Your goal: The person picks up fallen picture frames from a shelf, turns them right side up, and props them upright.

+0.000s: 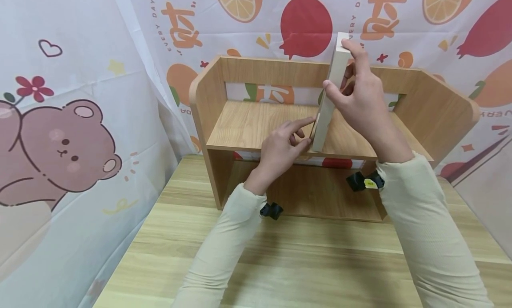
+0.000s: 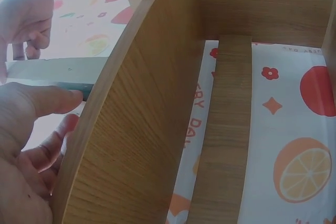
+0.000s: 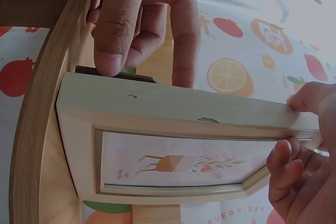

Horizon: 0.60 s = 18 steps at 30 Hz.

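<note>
A cream picture frame [image 3: 173, 106] stands upright, edge toward me, on the upper board of a wooden desk shelf [image 1: 248, 126]. Its front shows a small plant-like drawing behind glass in the right wrist view. My right hand [image 1: 362, 90] holds it near the top, a finger on the upper end and the thumb on the near edge. Low at its left side, my left hand [image 1: 284, 143] touches it with an outstretched finger. The left thumb [image 3: 113, 59] presses a dark thin piece [image 3: 136, 78] along the back; whether the other fingers pinch this piece is hidden.
The shelf's left side panel [image 1: 208, 99] and right side panel [image 1: 448, 99] flank the upper board. Below it lies a lower compartment [image 1: 320, 197]. Printed cloth [image 1: 256, 41] hangs behind, and another with a bear [image 1: 72, 143] at the left. The wooden table [image 1: 320, 263] extends in front.
</note>
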Each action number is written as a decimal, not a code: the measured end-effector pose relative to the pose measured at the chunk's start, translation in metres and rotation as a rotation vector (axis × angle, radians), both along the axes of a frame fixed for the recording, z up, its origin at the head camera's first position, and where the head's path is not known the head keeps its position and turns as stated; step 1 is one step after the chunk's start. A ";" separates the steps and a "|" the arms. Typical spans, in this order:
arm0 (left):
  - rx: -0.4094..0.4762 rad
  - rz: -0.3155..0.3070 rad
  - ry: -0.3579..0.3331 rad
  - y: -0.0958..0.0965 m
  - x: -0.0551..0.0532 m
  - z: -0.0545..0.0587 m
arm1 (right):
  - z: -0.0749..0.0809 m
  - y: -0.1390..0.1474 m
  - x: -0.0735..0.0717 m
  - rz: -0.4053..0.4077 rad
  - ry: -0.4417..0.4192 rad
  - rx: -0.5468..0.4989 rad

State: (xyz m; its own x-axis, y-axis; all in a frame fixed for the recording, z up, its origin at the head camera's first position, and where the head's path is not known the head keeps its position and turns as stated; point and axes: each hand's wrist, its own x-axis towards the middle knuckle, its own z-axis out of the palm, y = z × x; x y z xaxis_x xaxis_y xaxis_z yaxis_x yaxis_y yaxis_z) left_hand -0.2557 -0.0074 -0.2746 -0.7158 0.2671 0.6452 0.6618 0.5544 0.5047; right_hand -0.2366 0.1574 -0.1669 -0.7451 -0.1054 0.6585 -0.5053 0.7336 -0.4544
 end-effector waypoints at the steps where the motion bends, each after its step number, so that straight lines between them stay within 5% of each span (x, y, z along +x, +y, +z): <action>1: -0.003 0.001 0.000 0.000 0.000 0.001 | 0.000 0.000 0.000 0.001 -0.001 0.002; 18: -0.037 0.098 0.042 -0.008 0.001 0.004 | 0.003 -0.005 -0.004 0.009 0.006 0.041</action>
State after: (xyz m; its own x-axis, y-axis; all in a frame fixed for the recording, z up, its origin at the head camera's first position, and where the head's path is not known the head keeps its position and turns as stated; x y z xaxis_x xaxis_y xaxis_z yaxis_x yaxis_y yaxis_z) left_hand -0.2549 -0.0159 -0.2703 -0.7120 0.2215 0.6663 0.6239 0.6350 0.4556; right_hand -0.2402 0.1521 -0.1639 -0.7397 -0.1394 0.6583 -0.5151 0.7468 -0.4207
